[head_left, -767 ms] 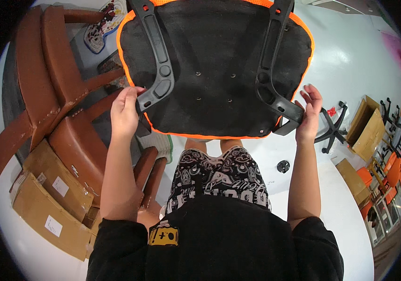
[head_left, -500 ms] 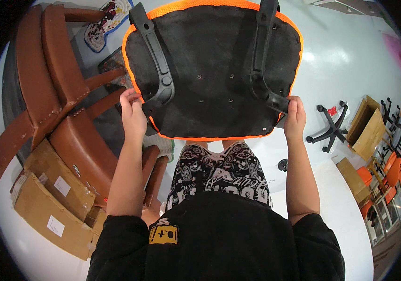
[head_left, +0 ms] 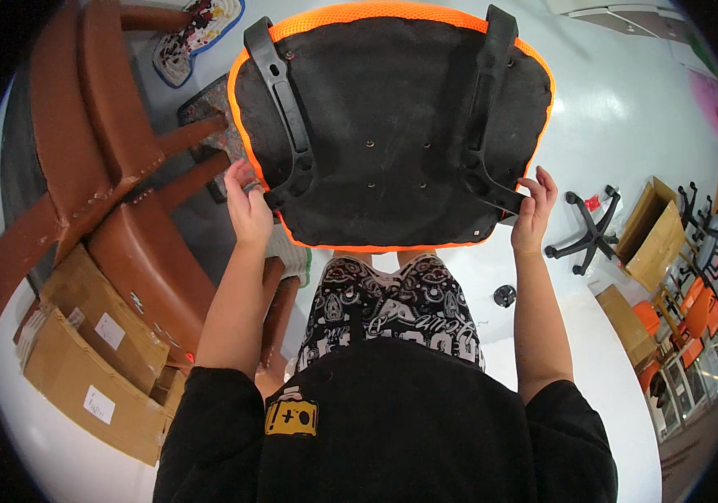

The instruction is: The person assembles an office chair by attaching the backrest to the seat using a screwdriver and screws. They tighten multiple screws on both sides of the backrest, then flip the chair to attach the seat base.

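I hold an orange-edged chair seat (head_left: pixel 392 126) upside down in front of me, its black underside facing the camera. Two black plastic arm brackets (head_left: pixel 282 109) run along its left and right sides. My left hand (head_left: pixel 248 210) grips the seat's near-left edge by the end of the left bracket. My right hand (head_left: pixel 533 210) grips the near-right edge at the end of the right bracket (head_left: pixel 485 117). Several small screw holes show in the middle of the underside. My patterned shorts and black shirt fill the view below.
Brown leather chairs (head_left: pixel 116 210) lie stacked at my left, with flat cardboard boxes (head_left: pixel 91 360) below them. A black five-star chair base (head_left: pixel 587 230) and a loose caster (head_left: pixel 505 295) sit on the white floor at right. Cardboard boxes (head_left: pixel 652 243) and orange chair parts stand at far right.
The seat has moved away from me and slightly right, looking smaller in view. Both hands moved inward along its near edge and kept their grip.
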`<action>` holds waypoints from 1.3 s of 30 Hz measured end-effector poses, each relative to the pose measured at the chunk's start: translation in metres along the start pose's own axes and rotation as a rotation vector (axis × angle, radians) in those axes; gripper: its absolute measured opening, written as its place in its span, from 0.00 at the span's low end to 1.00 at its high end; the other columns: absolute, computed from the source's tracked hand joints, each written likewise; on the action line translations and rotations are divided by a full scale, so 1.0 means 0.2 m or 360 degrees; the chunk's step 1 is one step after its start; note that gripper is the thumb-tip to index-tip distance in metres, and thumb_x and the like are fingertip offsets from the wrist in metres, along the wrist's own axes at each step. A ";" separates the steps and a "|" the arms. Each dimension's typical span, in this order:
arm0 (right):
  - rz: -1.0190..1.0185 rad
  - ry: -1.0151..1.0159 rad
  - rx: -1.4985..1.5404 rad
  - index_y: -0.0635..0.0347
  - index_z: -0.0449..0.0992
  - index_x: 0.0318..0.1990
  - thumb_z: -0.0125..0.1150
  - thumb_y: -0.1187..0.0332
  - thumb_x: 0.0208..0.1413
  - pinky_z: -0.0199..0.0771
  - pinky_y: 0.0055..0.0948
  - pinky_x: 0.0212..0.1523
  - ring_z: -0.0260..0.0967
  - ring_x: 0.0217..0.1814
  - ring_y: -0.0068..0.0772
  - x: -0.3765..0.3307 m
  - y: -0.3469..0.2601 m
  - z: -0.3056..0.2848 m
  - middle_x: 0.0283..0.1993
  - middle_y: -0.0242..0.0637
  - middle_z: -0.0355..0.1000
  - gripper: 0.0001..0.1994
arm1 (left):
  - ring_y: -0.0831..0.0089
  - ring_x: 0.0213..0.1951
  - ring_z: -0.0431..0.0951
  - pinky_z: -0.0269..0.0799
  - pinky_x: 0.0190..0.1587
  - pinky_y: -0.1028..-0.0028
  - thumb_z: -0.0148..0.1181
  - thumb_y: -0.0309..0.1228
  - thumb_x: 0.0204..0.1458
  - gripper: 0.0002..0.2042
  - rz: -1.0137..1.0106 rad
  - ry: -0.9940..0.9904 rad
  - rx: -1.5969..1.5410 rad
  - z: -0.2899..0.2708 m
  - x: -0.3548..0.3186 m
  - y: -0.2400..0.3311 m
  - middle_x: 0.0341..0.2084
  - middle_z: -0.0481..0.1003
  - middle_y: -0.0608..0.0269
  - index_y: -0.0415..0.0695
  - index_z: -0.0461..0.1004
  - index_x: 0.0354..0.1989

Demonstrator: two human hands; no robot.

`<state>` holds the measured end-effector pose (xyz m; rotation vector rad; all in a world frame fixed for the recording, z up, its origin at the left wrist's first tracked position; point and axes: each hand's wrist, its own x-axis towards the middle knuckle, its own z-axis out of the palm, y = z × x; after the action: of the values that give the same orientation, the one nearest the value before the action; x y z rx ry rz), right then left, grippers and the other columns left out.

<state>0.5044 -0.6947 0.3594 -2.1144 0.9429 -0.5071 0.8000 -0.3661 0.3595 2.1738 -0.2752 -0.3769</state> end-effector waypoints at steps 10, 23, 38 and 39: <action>0.0445 -0.0055 0.0377 0.60 0.58 0.60 0.38 0.45 0.59 0.50 0.39 0.62 0.50 0.66 0.46 0.08 0.20 0.09 0.68 0.47 0.45 0.30 | 0.61 0.50 0.71 0.64 0.52 0.69 0.39 0.22 0.46 0.28 -0.0052 -0.0180 0.0042 0.11 0.16 -0.16 0.50 0.69 0.47 0.39 0.56 0.61; 0.0575 -0.0332 0.0452 0.61 0.57 0.61 0.36 0.40 0.58 0.57 0.33 0.57 0.57 0.56 0.36 0.14 0.48 0.12 0.55 0.46 0.58 0.35 | 0.56 0.40 0.73 0.67 0.46 0.67 0.44 0.24 0.45 0.23 0.0233 -0.0191 0.0433 0.29 0.40 -0.32 0.40 0.71 0.46 0.38 0.65 0.54; 0.0892 -0.0529 0.0317 0.54 0.52 0.62 0.40 0.55 0.62 0.60 0.33 0.55 0.65 0.52 0.35 0.23 0.49 0.11 0.50 0.48 0.67 0.24 | 0.51 0.48 0.71 0.63 0.51 0.64 0.46 0.33 0.52 0.23 -0.0075 -0.0363 0.0610 0.30 0.42 -0.31 0.45 0.71 0.44 0.38 0.61 0.56; 0.0986 -0.0411 0.0524 0.57 0.53 0.62 0.39 0.52 0.61 0.59 0.33 0.57 0.63 0.54 0.35 0.28 0.46 0.13 0.52 0.51 0.65 0.26 | 0.50 0.48 0.71 0.64 0.51 0.63 0.45 0.36 0.53 0.22 -0.0098 -0.0277 0.0579 0.32 0.42 -0.27 0.44 0.71 0.44 0.39 0.62 0.56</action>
<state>0.5140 -0.7651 0.2742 -1.4495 1.1963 -0.0596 0.8581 -0.4100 0.2655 2.5136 -0.3997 -0.5898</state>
